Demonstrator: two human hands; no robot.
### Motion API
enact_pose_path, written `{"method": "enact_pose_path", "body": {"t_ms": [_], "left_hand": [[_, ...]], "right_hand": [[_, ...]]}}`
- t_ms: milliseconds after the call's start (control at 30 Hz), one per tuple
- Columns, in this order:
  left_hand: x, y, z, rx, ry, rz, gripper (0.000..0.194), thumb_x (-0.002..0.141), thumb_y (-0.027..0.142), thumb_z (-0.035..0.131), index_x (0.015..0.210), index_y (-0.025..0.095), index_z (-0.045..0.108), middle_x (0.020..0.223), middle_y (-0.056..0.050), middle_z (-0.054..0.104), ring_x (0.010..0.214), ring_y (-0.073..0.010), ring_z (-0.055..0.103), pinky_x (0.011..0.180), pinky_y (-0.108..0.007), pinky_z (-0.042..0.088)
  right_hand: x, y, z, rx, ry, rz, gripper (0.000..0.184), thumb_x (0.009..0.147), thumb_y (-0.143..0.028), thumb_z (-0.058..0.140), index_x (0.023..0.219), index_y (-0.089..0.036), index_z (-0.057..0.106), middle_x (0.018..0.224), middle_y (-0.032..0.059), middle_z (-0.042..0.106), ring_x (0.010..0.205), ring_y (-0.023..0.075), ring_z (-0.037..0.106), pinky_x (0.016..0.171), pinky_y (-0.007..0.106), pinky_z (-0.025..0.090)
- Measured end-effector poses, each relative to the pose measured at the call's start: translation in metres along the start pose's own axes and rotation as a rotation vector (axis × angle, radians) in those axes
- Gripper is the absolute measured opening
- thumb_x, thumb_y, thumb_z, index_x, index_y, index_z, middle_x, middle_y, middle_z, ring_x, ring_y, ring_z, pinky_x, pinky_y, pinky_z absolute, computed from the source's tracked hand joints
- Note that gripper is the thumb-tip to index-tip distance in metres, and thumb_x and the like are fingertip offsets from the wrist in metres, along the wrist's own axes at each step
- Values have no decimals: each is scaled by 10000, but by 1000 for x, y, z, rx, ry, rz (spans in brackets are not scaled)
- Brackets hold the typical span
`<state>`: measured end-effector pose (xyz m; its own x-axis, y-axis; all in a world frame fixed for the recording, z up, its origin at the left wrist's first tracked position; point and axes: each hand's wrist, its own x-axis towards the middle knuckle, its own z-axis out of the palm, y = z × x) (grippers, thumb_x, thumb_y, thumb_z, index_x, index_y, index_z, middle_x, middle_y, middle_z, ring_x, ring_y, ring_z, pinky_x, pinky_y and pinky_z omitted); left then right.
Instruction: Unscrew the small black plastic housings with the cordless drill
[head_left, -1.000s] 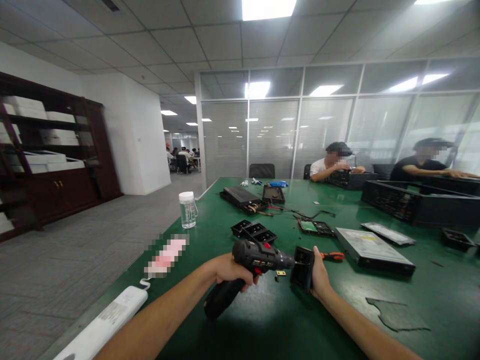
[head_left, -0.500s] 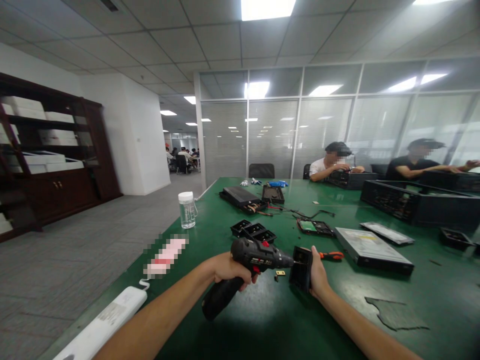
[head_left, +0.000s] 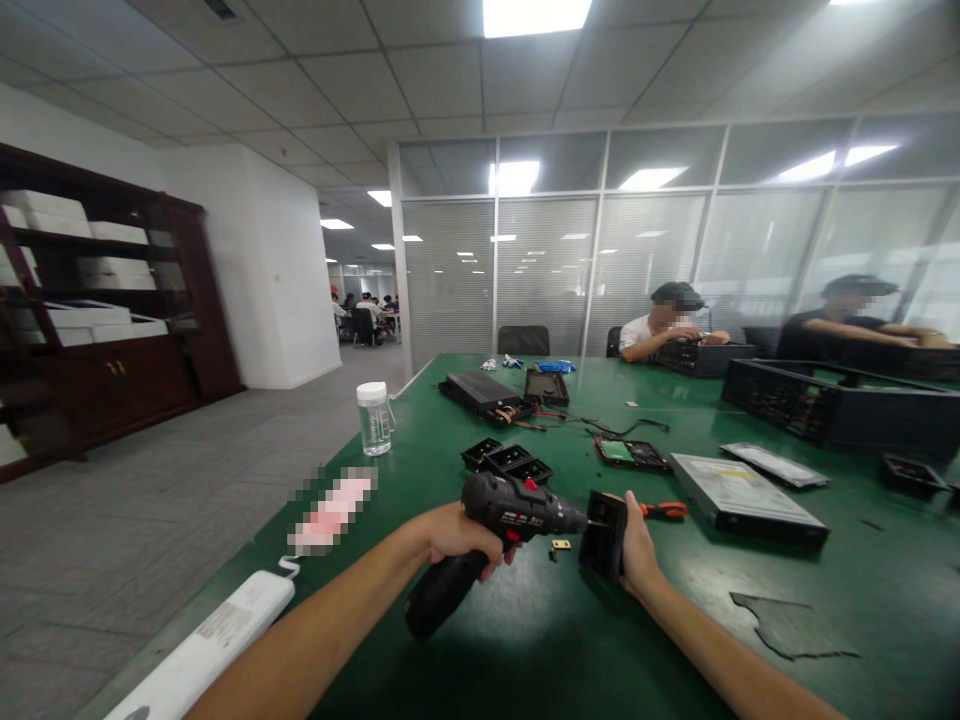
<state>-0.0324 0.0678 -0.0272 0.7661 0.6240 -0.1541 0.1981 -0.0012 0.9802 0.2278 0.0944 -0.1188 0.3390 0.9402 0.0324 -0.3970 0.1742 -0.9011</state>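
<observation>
Left hand [head_left: 455, 536]: at 6 o'clock in the head view, fingers wrapped fully round the grip of a black cordless screwdriver [head_left: 491, 530], one finger at its red trigger. The tool lies tilted, battery end low toward 7 o'clock, bit pointing toward 3 o'clock.

Right hand [head_left: 636, 550]: just right of centre, fingers curled round the far side of a small black housing [head_left: 604, 535], which stands on edge on the green table [head_left: 525, 650]. The bit tip meets the housing's left face.

Small brass-coloured part [head_left: 559, 545]: on the table under the tool's nose, between the two hands.

Orange-handled hand tool [head_left: 664, 510]: at 3 o'clock of the right hand, just beyond its fingertips.

Optical drive unit [head_left: 742, 495]: flat, metal-topped, at 3 o'clock of that tool; a thin silvery plate [head_left: 776, 465] lies behind it.

Three black trays [head_left: 508, 462]: clustered at 12 o'clock of the screwdriver. A green circuit board in a frame [head_left: 628, 455] sits at their 3 o'clock.

Clear water bottle [head_left: 374, 418]: upright near the table's left edge, at 10 o'clock of the left hand.

White power strip [head_left: 202, 640]: on the table's near left edge, at 8 o'clock.

Large black chassis [head_left: 832, 405]: at 2 o'clock, far right.

Two other people [head_left: 664, 325]: seated at the far end, at 1 to 2 o'clock, hands on black equipment.
</observation>
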Motion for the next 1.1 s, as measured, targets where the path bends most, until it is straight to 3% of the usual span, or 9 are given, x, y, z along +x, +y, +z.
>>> {"method": "enact_pose_path", "body": {"t_ms": [433, 1100], "left_hand": [[1, -5, -3, 3, -11, -9, 237, 502, 106, 553, 734, 112, 599, 656, -5, 563, 481, -88, 495, 444, -212, 384], [1, -5, -2, 22, 5, -29, 231, 492, 104, 548, 716, 115, 601, 641, 2, 553, 500, -86, 484, 434, -206, 371]], "right_hand": [[-3, -2, 2, 42, -11, 56, 451, 674, -610, 477, 790, -189, 591, 546, -11, 567, 497, 178, 537, 510, 298, 421], [-6, -3, 4, 24, 7, 22, 462, 655, -624, 489, 771, -187, 586, 535, -17, 561, 481, 171, 534, 498, 292, 414]]}}
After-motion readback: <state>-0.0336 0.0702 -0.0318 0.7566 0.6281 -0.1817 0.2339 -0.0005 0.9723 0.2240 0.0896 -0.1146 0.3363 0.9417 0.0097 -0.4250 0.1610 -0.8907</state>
